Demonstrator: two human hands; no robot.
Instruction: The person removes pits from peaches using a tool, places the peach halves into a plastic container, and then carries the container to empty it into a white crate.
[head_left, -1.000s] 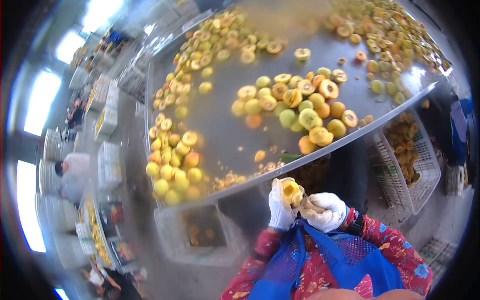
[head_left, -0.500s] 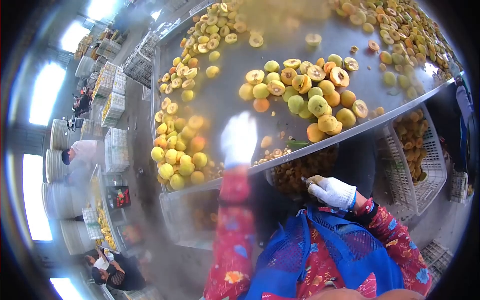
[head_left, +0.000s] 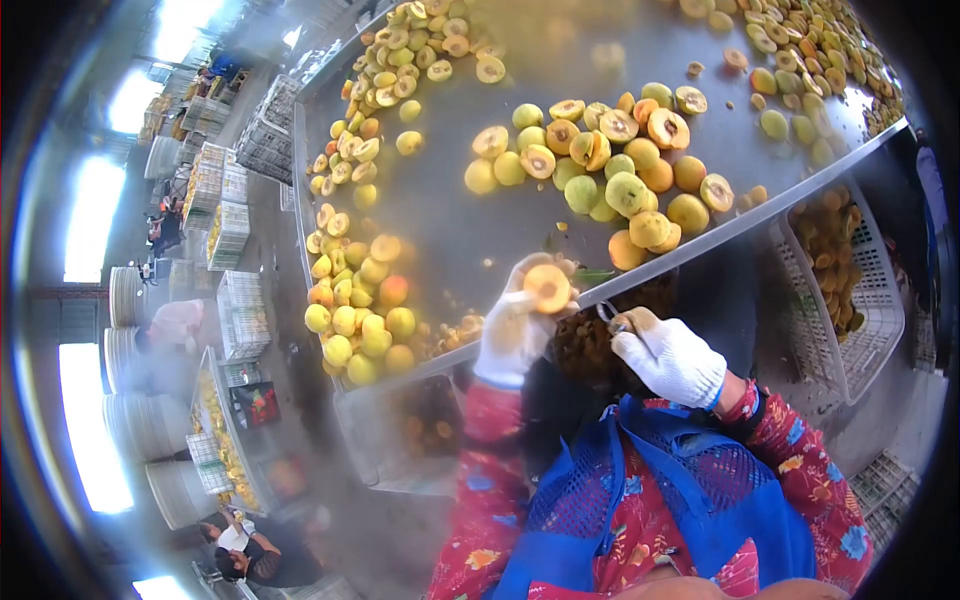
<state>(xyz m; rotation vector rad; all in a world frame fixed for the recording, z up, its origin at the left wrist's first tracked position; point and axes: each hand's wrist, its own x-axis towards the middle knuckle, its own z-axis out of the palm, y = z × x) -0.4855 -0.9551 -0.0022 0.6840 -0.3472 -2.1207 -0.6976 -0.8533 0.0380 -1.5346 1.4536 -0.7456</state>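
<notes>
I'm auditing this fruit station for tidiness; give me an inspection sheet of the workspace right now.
Surface: grey steel table, covered with whole and halved yellow fruit.
Job's things: halved orange fruit; small metal tool.
Clutter: loose fruit scraps at the table edge.
Grips: left hand holds the halved orange fruit; right hand closed on the tool.
Cables: nothing seen.
Surroundings: white plastic crate of fruit pieces, stacked crates, another person behind.

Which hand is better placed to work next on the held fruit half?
Right. The right hand holds a small tool beside the fruit half, which the left hand grips.
</notes>
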